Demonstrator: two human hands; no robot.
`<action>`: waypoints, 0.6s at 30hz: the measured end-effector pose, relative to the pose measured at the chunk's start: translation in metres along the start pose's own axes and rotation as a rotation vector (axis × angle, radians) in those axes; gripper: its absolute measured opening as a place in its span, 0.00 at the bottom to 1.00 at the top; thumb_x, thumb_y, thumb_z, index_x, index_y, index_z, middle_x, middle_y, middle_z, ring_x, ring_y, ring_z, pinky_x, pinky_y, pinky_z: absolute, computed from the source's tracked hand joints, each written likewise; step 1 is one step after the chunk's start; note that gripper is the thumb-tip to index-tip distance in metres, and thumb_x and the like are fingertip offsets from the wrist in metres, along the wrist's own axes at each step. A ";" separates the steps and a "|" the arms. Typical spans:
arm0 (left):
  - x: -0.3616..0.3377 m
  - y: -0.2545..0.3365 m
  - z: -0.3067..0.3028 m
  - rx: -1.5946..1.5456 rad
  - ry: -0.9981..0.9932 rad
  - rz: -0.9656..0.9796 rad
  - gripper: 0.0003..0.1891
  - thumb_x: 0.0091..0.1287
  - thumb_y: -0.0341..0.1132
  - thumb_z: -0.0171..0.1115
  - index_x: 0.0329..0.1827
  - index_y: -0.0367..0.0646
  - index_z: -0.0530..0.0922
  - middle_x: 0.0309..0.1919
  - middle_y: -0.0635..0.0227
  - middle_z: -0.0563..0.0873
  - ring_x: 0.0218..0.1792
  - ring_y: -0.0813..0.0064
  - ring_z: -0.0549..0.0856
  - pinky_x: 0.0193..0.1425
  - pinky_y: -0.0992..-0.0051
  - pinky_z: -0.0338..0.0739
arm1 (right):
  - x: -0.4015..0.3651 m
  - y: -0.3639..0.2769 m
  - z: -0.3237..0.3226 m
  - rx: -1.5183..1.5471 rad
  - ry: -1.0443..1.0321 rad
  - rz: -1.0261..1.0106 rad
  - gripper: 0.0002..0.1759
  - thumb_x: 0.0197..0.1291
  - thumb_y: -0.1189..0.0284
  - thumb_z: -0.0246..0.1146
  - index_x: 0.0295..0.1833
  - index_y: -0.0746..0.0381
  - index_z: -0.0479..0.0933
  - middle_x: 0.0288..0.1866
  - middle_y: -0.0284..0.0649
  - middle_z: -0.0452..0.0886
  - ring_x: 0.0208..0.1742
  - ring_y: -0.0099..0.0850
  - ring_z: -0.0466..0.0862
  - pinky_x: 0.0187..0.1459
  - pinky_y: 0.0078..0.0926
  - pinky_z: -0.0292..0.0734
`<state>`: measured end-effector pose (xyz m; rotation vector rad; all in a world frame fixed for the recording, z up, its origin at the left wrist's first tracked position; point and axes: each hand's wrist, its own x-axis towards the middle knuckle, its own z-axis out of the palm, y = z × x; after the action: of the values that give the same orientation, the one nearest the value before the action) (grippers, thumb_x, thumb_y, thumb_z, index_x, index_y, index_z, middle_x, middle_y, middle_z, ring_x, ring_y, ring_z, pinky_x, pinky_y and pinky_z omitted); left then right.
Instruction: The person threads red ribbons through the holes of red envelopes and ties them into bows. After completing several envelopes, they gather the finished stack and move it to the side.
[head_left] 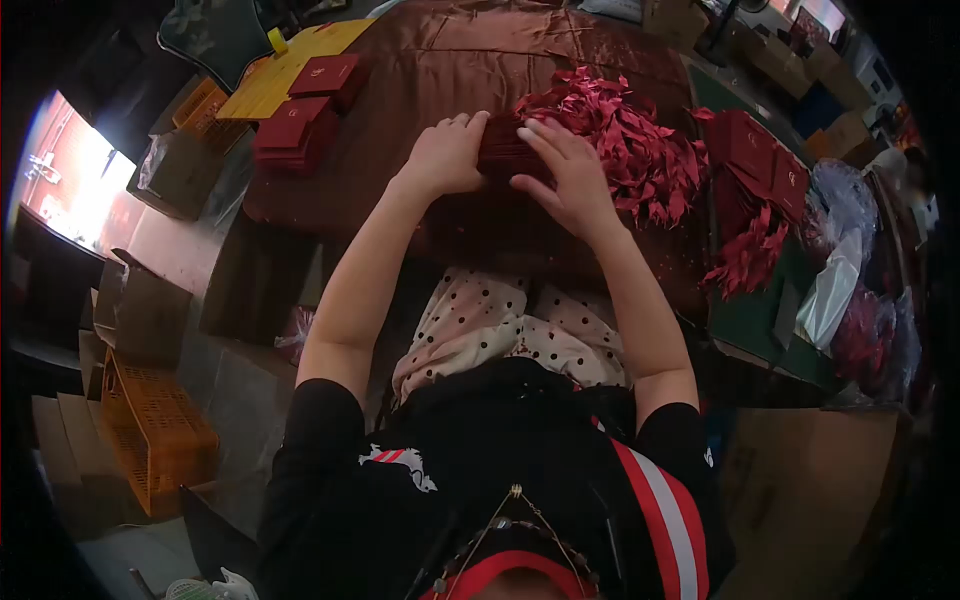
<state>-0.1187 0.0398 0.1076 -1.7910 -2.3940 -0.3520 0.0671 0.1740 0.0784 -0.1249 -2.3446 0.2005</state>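
A stack of dark red flat pieces [507, 150], perhaps pouches, stands on the brown-covered table in front of me. My left hand [447, 157] is pressed to its left end with the fingers close together. At the right end, my right hand [572, 178] has its fingers and thumb spread, with the fingertips at the stack's edge. Just beyond the right hand lies a heap of red ribbon strips [640, 150]. The stack's underside is hidden.
Stacks of red pouches with small gold marks [297, 130] lie at the table's left, by a yellow board [300, 68]. More red pouches [755, 160] and clear plastic bags [838, 220] are on the right. An orange crate [155, 435] and cardboard boxes [145, 310] stand left.
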 end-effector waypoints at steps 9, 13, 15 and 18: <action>0.004 0.005 -0.008 0.012 -0.049 -0.008 0.50 0.50 0.44 0.78 0.76 0.40 0.63 0.62 0.50 0.80 0.62 0.49 0.80 0.67 0.58 0.77 | -0.010 0.059 -0.010 0.423 0.233 0.549 0.38 0.73 0.43 0.58 0.72 0.64 0.73 0.75 0.49 0.73 0.75 0.42 0.73 0.74 0.39 0.65; 0.005 0.005 -0.008 0.015 -0.060 -0.018 0.51 0.49 0.43 0.79 0.77 0.40 0.62 0.62 0.49 0.79 0.62 0.48 0.80 0.67 0.58 0.77 | 0.021 0.038 0.016 1.037 0.204 0.575 0.36 0.77 0.50 0.56 0.77 0.65 0.66 0.79 0.48 0.68 0.81 0.39 0.64 0.78 0.36 0.57; 0.007 0.005 -0.008 -0.048 -0.041 -0.001 0.54 0.49 0.42 0.79 0.79 0.40 0.59 0.63 0.46 0.77 0.61 0.45 0.80 0.66 0.58 0.77 | 0.030 0.018 0.046 1.183 0.119 0.592 0.37 0.78 0.51 0.55 0.81 0.65 0.60 0.80 0.47 0.65 0.81 0.37 0.62 0.80 0.34 0.52; 0.002 -0.002 -0.017 -0.174 -0.005 -0.013 0.55 0.48 0.40 0.80 0.80 0.41 0.58 0.65 0.44 0.75 0.62 0.42 0.79 0.67 0.57 0.77 | 0.037 0.010 0.060 0.875 0.054 0.458 0.40 0.74 0.51 0.62 0.81 0.62 0.61 0.80 0.44 0.65 0.79 0.35 0.66 0.79 0.34 0.56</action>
<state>-0.1217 0.0371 0.1245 -1.8471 -2.4477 -0.5736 -0.0014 0.1828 0.0606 -0.2220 -1.9438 1.3844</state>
